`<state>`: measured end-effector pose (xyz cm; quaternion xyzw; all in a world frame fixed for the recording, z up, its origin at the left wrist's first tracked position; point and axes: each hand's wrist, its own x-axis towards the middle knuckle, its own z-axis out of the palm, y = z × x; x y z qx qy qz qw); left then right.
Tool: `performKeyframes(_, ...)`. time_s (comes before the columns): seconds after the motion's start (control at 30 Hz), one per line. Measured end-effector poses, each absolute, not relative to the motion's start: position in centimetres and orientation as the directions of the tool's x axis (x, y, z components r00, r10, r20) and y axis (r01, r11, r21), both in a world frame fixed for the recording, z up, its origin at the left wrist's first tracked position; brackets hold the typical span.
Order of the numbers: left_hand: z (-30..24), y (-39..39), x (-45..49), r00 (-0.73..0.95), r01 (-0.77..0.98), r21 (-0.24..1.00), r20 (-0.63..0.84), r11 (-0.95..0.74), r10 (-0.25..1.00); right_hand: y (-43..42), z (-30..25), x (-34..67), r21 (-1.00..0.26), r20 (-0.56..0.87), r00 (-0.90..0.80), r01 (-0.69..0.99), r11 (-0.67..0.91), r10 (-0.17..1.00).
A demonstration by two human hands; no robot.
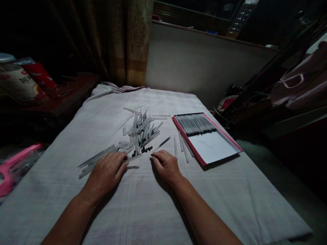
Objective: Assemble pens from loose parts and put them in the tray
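A heap of clear pen barrels and small black caps (141,134) lies in the middle of a white cloth-covered table (153,204). My left hand (107,172) rests palm down at the heap's near edge, fingers bent over a barrel; whether it grips one is hidden. My right hand (166,165) lies beside it with fingers curled, its fingertips at the near end of a thin pen refill (161,144). A red-rimmed flat box (206,137) to the right holds a row of assembled pens at its far end.
A few loose clear barrels (182,146) lie between my right hand and the box. Cans (22,81) stand on a dark shelf at the left, a pink plastic object (15,163) below them. A curtain and wall stand behind; bags crowd the right side.
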<state>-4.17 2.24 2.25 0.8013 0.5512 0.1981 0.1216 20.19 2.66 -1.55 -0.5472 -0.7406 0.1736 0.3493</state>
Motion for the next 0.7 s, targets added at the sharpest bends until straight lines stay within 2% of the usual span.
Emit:
performKeyframes(0.13,2.4,2.0,-3.6,0.201,0.774,0.598,0.079,-0.208,0.976,2.7,-1.5,20.4,-0.643,0.317,-0.138,0.696,0.32,0.938)
performKeyframes(0.27,2.5,1.9,-3.3,0.148,0.544,0.834,0.016,-0.095,0.989,3.0,-1.5,21.0,-0.624,0.324,-0.101,0.724,0.293,0.941)
performKeyframes(0.33,2.6,1.9,-3.1,0.103,0.449,0.892,0.006,-0.052,0.995,3.2,-1.3,21.5,-0.596,0.32,-0.085,0.756,0.27,0.944)
performKeyframes(0.43,2.7,1.9,-2.9,0.073,0.435,0.899,0.028,-0.057,0.997,4.0,-0.5,22.3,-0.5,0.279,-0.068,0.841,0.205,0.958)
performKeyframes(0.53,2.4,1.8,-2.9,0.107,0.503,0.855,0.08,-0.123,0.991,5.3,0.7,23.1,-0.331,0.197,-0.126,0.925,0.187,0.972)
performKeyframes(0.7,1.2,1.8,-3.3,0.186,0.678,0.649,0.301,-0.344,0.935,7.9,3.0,24.1,-0.104,0.0,-0.309,0.946,0.307,0.951)
